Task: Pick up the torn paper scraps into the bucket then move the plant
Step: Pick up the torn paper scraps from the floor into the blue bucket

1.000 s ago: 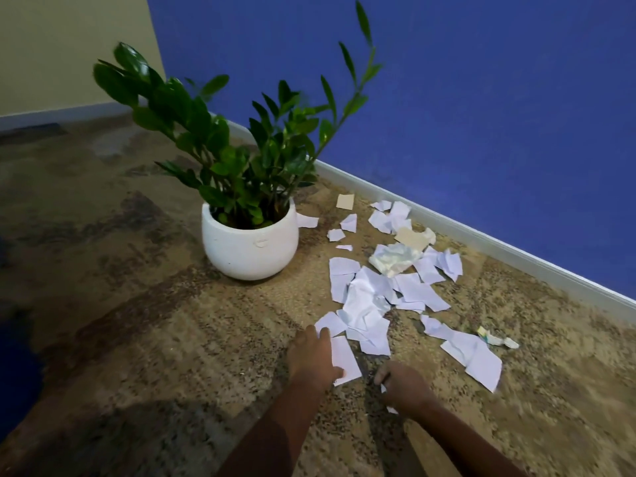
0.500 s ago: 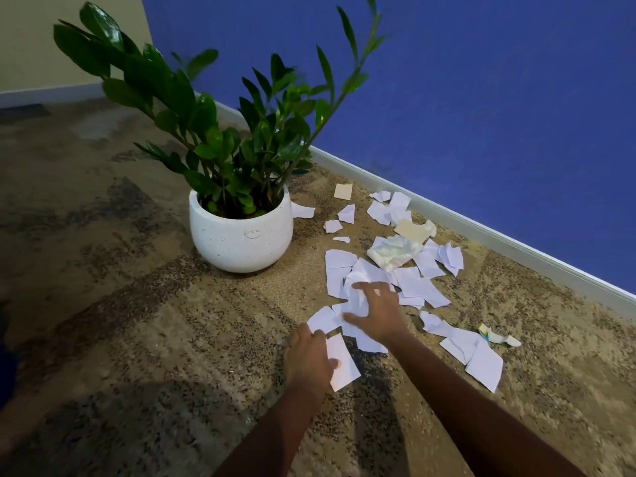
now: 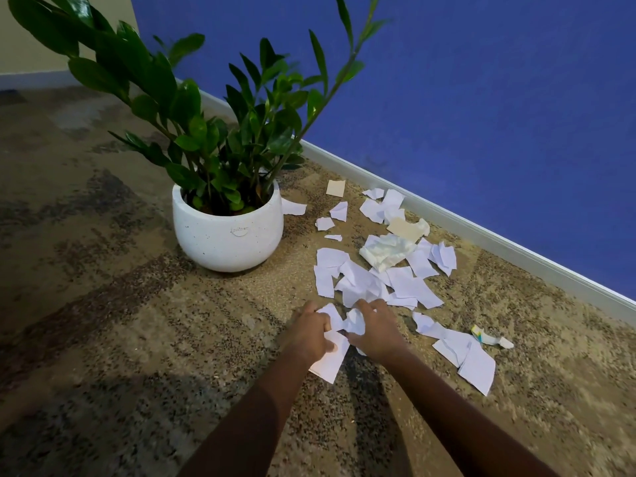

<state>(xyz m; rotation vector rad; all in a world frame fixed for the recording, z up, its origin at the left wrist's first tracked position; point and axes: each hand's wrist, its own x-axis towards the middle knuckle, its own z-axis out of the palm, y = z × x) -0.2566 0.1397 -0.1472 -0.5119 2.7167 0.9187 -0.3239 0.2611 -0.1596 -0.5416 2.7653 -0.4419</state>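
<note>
Several torn white paper scraps [image 3: 406, 287] lie spread on the carpet between the plant and the wall. A green leafy plant [image 3: 220, 132] stands in a round white pot [image 3: 227, 235] left of them. My left hand [image 3: 306, 333] and my right hand [image 3: 373, 330] meet at the near edge of the pile, both closed on white scraps [image 3: 344, 323] bunched between them. One larger scrap [image 3: 328, 363] hangs under my left hand. No bucket is in view.
A crumpled tissue [image 3: 385, 251] and a beige paper piece [image 3: 406, 228] lie among the scraps. A small coloured wrapper [image 3: 488, 337] lies to the right. A white baseboard [image 3: 481, 235] and the blue wall [image 3: 481, 115] bound the far side. Patterned brown carpet [image 3: 120, 321] covers the floor.
My right hand pulled back from the middle of the pile toward my left hand, dragging scraps with it. Both hands now bunch the scraps together. The camera moved closer.
</note>
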